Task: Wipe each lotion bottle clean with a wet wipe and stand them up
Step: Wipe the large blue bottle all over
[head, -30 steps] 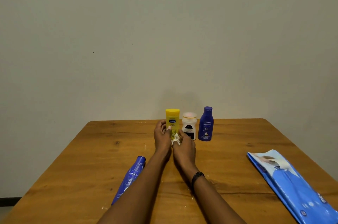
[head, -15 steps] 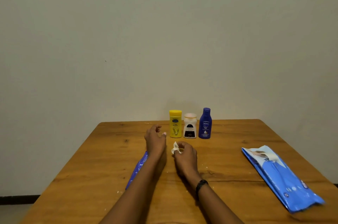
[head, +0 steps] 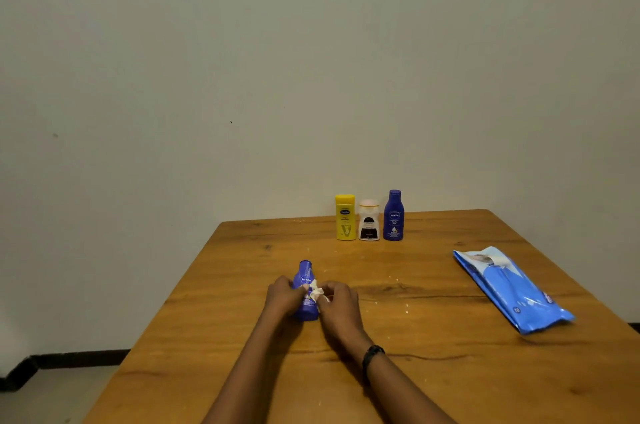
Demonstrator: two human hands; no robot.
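Blue lotion bottle (head: 304, 288) near the tabletop's (head: 433, 371) left edge — my left hand (head: 282, 297) grips it, my right hand (head: 341, 302) pinches the white wet wipe (head: 317, 292) against its front; three other bottles (head: 369, 217) stand at the back.

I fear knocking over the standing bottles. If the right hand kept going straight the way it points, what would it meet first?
Likely the blue bottle it already touches with the wipe; the right hand points leftward, away from the standing row, though depth is unclear.

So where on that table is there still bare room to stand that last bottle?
Bare wood lies left of the yellow bottle, and between the small blue bottle and the wipes pack. It is crowded only near the hands, where the tall blue bottle is held.
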